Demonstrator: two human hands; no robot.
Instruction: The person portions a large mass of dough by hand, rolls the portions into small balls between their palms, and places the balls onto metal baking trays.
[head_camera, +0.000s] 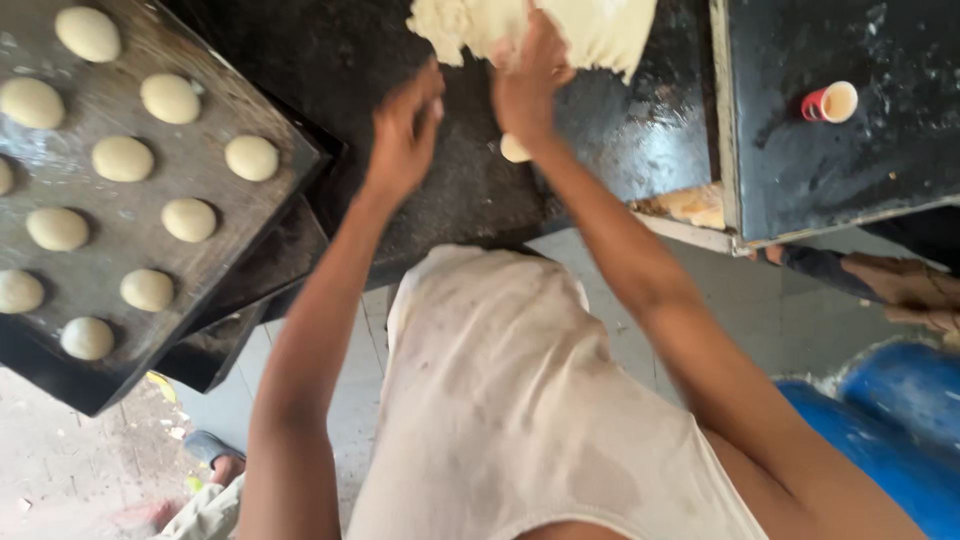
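A dark, worn work surface (470, 190) fills the upper middle of the view, and against its near edge stands the person in a stained pale apron (500, 400), both bare arms stretched forward over it. To the left, a large black baking tray (120, 270) rests tilted on other dark trays, its bed dotted with rows of smooth, round dough balls (122, 158), each lying apart from its neighbours. At the far edge of the surface sits a big mass of pale dough (590, 28), ragged along its lower rim and cut off by the top of the frame. The right hand (528, 85) presses into that mass, its grip closed on a fold of the dough near the lower left edge. The left hand (405, 130) hovers just beside it over the bare surface, blurred, fingers loosely curled; whether its grip holds anything I cannot tell. Directly below the right wrist a small dough piece (514, 149) lies on the surface. To the right, a second black surface (800, 170) with a pale rim carries a small red cup (828, 102) lying on its side, its pale inside facing right. Below that, blue plastic drums (890, 430) stand at the lower right corner.
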